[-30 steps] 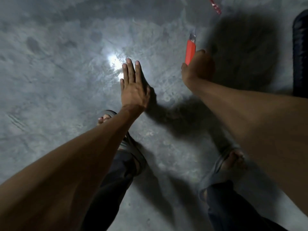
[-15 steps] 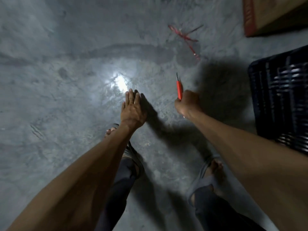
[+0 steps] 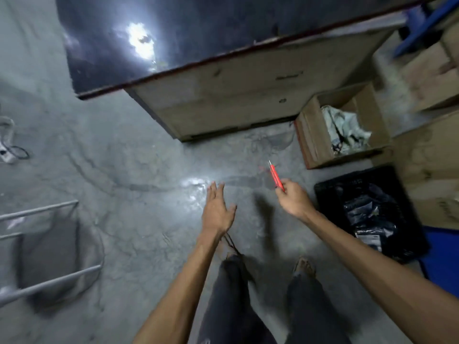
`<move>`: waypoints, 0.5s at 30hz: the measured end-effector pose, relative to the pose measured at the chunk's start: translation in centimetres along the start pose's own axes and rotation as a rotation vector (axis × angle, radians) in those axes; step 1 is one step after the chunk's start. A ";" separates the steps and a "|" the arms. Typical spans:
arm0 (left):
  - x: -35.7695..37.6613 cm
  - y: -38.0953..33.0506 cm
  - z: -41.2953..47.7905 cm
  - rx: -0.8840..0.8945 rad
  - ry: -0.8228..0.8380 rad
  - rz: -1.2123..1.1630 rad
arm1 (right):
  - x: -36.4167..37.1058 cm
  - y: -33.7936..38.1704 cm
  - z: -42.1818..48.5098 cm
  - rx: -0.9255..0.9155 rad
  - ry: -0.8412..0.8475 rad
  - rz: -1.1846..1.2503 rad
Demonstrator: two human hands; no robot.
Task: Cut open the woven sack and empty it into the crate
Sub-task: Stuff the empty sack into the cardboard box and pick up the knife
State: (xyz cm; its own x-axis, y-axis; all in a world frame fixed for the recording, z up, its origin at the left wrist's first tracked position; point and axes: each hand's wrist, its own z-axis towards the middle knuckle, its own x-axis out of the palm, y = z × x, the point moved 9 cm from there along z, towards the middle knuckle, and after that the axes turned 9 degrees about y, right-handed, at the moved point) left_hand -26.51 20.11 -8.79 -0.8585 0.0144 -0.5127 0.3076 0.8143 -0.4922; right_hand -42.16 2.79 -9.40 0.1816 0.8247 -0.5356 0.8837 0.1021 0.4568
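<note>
My right hand is closed around a red utility knife with its blade pointing up and away. My left hand hangs empty over the concrete floor with its fingers spread. A black plastic crate stands on the floor to the right of my right hand, with dark plastic packets inside. An open cardboard box beyond the crate holds crumpled whitish woven material; I cannot tell whether that is the sack.
A dark-topped wooden desk stands ahead. More cardboard boxes are stacked at the right, with something blue below them. A grey metal frame stands at the left, and a cable lies on the floor. My feet are below.
The view has risen and pulled back, so the desk, boxes and crate have come into sight. Both hands now sit lower and farther from the camera; the knife stays in my right hand.
</note>
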 end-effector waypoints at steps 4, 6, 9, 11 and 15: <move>-11.1 -5.6 -4.0 0.120 -0.184 -0.022 | -6.7 9.9 -3.6 -0.149 -0.108 0.194; -16.1 -8.4 -3.8 0.212 -0.277 0.002 | -10.2 14.6 -3.8 -0.226 -0.187 0.262; -22.9 -11.9 -1.4 0.290 -0.378 0.028 | -14.8 20.4 -1.6 -0.318 -0.294 0.343; -26.8 -13.4 1.3 0.307 -0.436 0.061 | -17.9 23.8 0.4 -0.366 -0.374 0.380; -32.4 -14.8 9.2 0.270 -0.487 0.101 | -23.1 28.7 6.7 -0.395 -0.520 0.286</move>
State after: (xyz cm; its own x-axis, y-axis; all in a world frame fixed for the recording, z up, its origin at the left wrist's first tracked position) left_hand 0.53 2.24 8.58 -0.5501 -0.2372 -0.8007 0.5273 0.6448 -0.5533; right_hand -18.11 -17.07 11.30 0.6521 0.4872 -0.5808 0.5664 0.1962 0.8005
